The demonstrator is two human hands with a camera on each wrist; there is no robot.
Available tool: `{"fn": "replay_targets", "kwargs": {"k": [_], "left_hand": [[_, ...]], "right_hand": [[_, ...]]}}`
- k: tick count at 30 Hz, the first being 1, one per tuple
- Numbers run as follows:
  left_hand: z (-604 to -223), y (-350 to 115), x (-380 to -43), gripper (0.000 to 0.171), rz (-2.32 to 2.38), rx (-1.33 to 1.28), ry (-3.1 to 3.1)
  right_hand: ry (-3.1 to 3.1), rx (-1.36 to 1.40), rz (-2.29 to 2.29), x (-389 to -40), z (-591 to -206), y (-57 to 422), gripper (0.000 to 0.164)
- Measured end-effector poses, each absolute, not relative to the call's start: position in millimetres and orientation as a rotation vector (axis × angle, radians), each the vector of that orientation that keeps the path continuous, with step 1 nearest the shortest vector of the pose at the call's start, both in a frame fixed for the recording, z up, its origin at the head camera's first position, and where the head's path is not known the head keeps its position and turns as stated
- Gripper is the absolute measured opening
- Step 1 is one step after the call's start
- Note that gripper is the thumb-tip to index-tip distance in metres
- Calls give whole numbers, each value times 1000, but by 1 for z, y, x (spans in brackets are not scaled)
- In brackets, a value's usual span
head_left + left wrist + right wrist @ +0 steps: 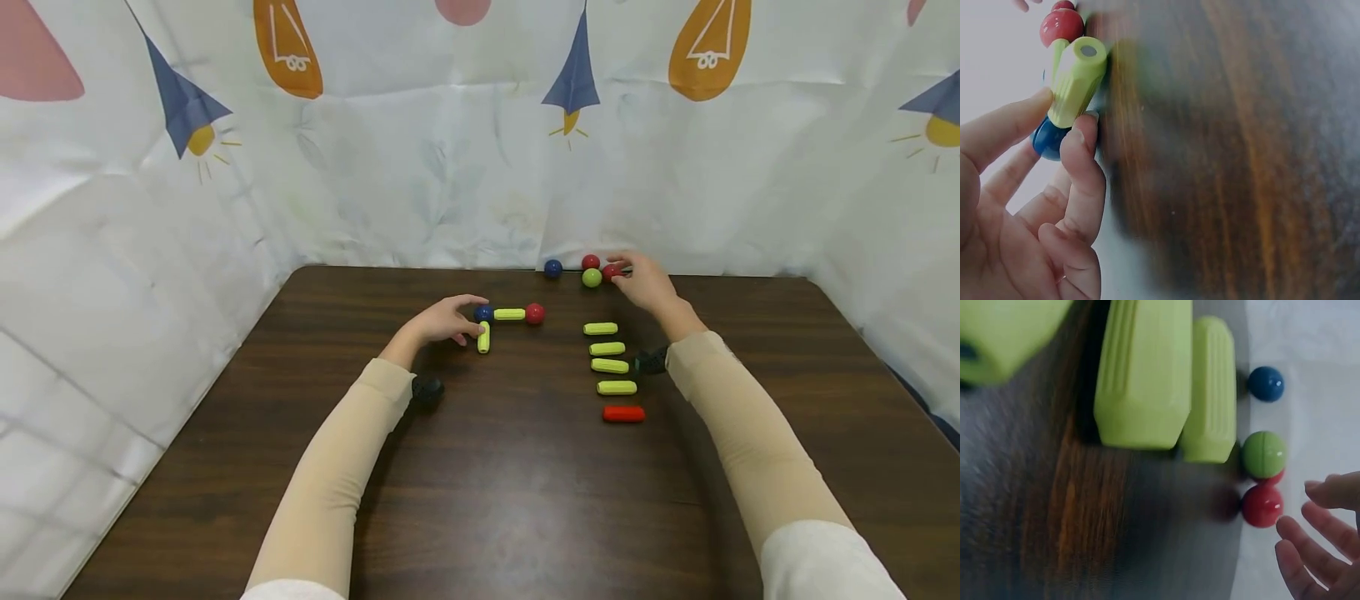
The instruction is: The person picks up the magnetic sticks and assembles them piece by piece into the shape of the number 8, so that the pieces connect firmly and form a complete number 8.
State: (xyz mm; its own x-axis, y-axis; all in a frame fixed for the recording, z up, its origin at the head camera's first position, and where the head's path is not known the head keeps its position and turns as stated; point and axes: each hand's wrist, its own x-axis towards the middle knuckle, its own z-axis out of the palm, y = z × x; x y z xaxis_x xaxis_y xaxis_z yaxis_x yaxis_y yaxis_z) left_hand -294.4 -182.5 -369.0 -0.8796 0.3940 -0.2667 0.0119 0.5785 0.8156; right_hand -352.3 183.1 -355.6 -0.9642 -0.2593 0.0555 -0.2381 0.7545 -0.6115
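Observation:
My left hand (444, 320) pinches a yellow-green magnetic stick (1079, 84) between thumb and a finger, close to where it joins a blue ball (1051, 139). From that same ball (483, 313) a second yellow-green stick (510, 314) runs to a red ball (535, 314). At the far edge of the table, my right hand (647, 283) is beside another red ball (1262, 505). In the right wrist view its fingers are spread apart, a small gap from that ball. A green ball (592, 277), a further red ball (590, 262) and a blue ball (552, 268) lie left of it.
Several yellow-green sticks (610, 366) lie in a column on the dark wooden table (510, 500), with a red stick (623, 414) nearest me. A patterned white cloth (420, 183) hangs behind the table's far edge.

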Motion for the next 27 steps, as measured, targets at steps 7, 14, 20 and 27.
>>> {"fn": "replay_targets", "kwargs": {"k": [7, 14, 20, 27], "left_hand": [[-370, -183, -298, 59, 1266, 287, 2357], [-372, -184, -301, 60, 1245, 256, 2340], [-369, -183, -300, 61, 1230, 242, 2340], [-368, -182, -299, 61, 1206, 236, 2361]], "right_hand": [[2969, -372, -863, -369, -366, 188, 45], [2965, -317, -845, -378, -372, 193, 47], [2946, -306, -877, -384, -372, 191, 49], [2965, -323, -845, -391, -374, 185, 46]]}}
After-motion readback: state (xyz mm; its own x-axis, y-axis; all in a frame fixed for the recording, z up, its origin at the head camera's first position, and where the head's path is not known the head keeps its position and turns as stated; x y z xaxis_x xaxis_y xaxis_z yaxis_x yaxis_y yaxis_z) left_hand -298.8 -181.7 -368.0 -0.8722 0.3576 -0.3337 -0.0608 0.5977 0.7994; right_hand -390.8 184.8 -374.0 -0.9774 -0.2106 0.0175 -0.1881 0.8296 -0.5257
